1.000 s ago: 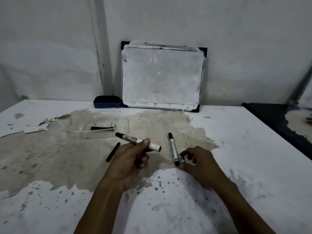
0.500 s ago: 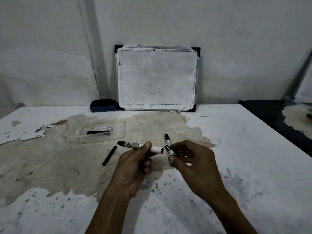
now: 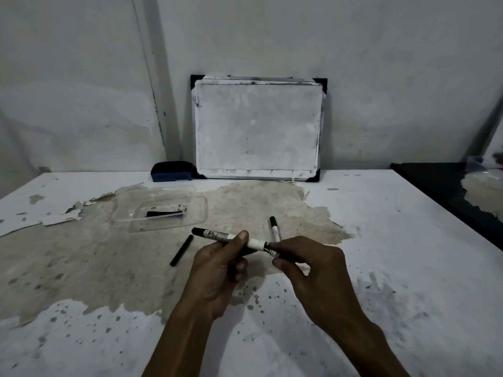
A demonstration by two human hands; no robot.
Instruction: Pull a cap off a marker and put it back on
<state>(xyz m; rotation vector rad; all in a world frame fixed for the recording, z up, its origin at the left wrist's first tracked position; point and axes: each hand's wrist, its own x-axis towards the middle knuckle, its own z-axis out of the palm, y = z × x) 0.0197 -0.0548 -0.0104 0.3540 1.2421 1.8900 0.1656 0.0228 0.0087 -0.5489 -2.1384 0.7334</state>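
Fingers of the left hand (image 3: 217,270) are curled round a white-barrelled marker (image 3: 228,237), which is held level above the desk (image 3: 394,240) with its black cap pointing left and its thumb pressed on the barrel. A small dark piece (image 3: 283,255) is pinched by the right hand (image 3: 313,270) between thumb and curled fingers and is brought up against the marker's right end — whether the two touch cannot be told. A second marker (image 3: 275,229) lies on the desk just behind the hands, and a loose black cap (image 3: 181,250) lies to the left. Farther back a clear plastic tray (image 3: 163,210) with a dark item inside is seen, then a blue eraser (image 3: 172,171) beside a whiteboard (image 3: 257,129) propped against the wall.
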